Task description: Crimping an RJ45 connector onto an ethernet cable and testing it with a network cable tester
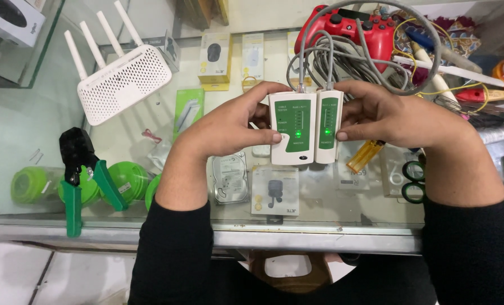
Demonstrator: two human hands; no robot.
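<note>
The cable tester (304, 127) sits in two white-and-green halves held side by side just above the glass counter (32, 130), the wider master unit on the left and the narrow remote touching it on the right, each showing one green lamp lit. A grey cable (342, 59) is plugged into the top of both halves and loops in a loose coil behind them. The left hand (229, 127) has its fingers clamped around the master unit, thumb pressed on the front near the lower left corner; the right hand (387, 116) is closed on the remote, thumb lying along its right edge. The step in hand looks like a continuity check, with the person watching the lamps run. The next move probably calls for holding both halves steady and level so the lamp rows stay readable. On the counter to the left lie green-handled crimping pliers (80, 175) and a white router (119, 79); a red game controller (348, 28) rests behind the coil, and scissors (414, 181) lie to the right.
</note>
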